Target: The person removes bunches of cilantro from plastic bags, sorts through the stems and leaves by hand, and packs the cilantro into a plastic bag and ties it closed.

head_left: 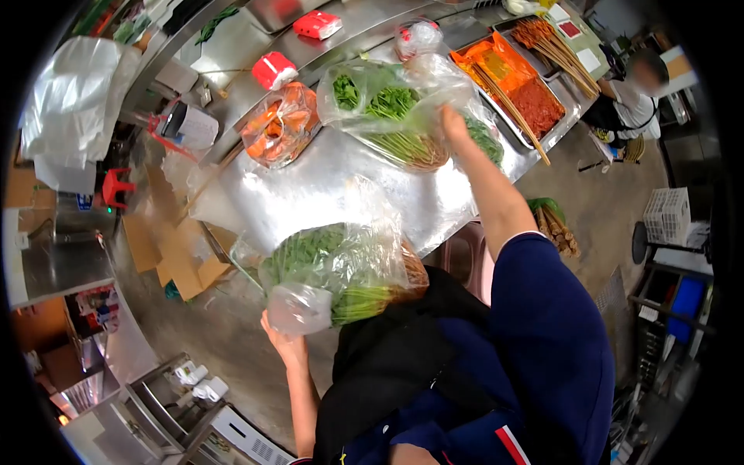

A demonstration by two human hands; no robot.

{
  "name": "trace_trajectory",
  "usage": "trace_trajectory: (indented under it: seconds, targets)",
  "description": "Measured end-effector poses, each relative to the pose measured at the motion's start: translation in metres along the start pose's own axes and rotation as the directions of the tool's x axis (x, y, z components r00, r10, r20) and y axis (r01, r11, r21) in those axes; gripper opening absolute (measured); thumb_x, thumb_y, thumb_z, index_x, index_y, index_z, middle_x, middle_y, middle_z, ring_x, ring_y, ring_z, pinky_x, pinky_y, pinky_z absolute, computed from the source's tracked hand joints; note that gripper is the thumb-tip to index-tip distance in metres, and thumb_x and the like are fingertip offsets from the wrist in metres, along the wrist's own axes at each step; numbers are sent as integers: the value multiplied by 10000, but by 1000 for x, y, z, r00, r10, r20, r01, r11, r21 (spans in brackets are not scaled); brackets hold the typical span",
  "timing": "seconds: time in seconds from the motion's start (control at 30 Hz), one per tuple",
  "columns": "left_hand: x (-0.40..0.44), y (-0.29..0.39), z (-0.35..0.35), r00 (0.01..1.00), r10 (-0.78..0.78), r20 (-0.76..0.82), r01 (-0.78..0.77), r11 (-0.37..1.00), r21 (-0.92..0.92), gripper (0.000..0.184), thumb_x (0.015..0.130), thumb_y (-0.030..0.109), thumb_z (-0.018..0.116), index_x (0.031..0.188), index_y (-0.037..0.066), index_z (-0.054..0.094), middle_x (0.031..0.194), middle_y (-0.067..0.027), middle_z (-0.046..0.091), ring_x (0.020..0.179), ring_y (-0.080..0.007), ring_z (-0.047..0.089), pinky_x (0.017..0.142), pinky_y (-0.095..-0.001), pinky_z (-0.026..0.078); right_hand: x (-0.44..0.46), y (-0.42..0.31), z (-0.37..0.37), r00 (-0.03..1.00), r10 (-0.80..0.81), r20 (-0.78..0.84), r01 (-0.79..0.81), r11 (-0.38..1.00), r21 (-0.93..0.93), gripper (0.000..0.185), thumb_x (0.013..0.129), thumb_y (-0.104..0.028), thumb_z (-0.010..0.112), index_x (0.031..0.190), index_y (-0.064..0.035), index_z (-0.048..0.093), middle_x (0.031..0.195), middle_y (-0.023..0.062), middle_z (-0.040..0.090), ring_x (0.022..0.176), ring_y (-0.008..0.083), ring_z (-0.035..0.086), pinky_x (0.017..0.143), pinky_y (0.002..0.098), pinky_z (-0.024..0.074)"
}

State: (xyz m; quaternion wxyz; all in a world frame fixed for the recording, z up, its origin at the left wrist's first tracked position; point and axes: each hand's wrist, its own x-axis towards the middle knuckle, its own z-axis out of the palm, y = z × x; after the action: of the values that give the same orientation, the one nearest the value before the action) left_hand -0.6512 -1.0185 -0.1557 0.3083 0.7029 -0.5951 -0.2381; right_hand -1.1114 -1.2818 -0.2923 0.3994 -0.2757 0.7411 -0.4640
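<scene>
My right hand point(453, 128) reaches across the metal table and is closed on the clear plastic of a bag of leafy greens point(391, 101); green stems and brownish roots show inside it. Near the table's front edge lies a second clear bag of greens point(341, 267), its leaves to the left, pale stems and roots to the right. My left hand point(285, 341) grips this bag at its lower left, by a puffed-out part of the plastic. Some of the left fingers are hidden by the bag.
A bag of orange pieces point(279, 124) and red-and-white packets point(273, 70) stand along the back. On the right is a tray of red paste point(535, 108) with skewers point(554, 46). Cardboard point(182, 248) lies on the floor at left. Another person point(635, 97) is at the far right.
</scene>
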Motion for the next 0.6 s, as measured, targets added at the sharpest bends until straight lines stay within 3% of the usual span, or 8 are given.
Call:
trace_trajectory:
  seconds: [0.13,0.27,0.3,0.37,0.4,0.5,0.57,0.6]
  targets:
    - [3,7,6,995,-14,-96,12,1000,-20,206,726,90,560,911,2,540,891,-113,484,881,-285,436,780,-364,356,40,-19,-27,940,126,316,-321,633,705,344,887,-330,378,954,-29,529,837,105,577,725,219,551,673,314,458]
    - [7,14,0,996,22,-86,-28,998,-64,215,715,93,570,915,15,553,926,-110,484,930,-283,426,807,-360,352,8,-23,-8,973,231,5,-146,599,788,281,861,-255,457,975,-6,518,855,114,571,726,236,534,706,340,446]
    - [6,12,-1,997,-2,-71,-6,995,-102,222,708,94,575,917,19,558,943,-110,486,947,-283,423,818,-358,349,17,-4,-15,976,184,-120,-125,915,384,272,819,-201,514,996,5,520,880,113,576,747,232,538,716,347,435]
    - [5,17,-6,999,43,5,-43,994,-98,252,691,92,585,934,29,569,997,-111,479,984,-279,409,842,-355,341,43,26,-27,958,-79,-276,98,994,55,335,764,-176,582,1030,14,510,962,123,566,827,226,534,731,326,419]
    - [2,20,-13,998,54,41,-50,995,-87,267,683,92,590,943,33,574,1024,-111,475,1003,-277,401,854,-353,337,-16,-24,-29,959,-222,-176,212,975,-72,411,728,-191,634,1053,19,494,1054,146,534,910,237,519,774,314,404]
    - [-12,24,-27,999,23,38,-19,995,-101,306,666,100,601,966,44,594,1116,-124,437,1035,-267,384,882,-353,325,-117,-72,-26,591,-802,-87,704,566,-429,393,715,-156,640,1044,15,509,929,120,561,872,241,532,790,315,404]
    - [-19,13,-30,997,32,-70,-38,996,-84,279,671,49,594,949,33,593,1097,-113,436,1005,-243,402,863,-326,336,-181,-57,-26,829,-495,260,546,817,-186,293,750,-203,625,969,-16,568,889,108,580,835,191,530,760,285,410]
    - [-21,8,-28,991,46,-122,-56,995,-79,267,674,23,591,940,28,592,1087,-107,436,990,-231,411,854,-313,341,-214,-43,-19,890,-242,386,408,801,-439,321,748,-239,636,993,-40,580,936,109,592,884,202,542,798,295,409]
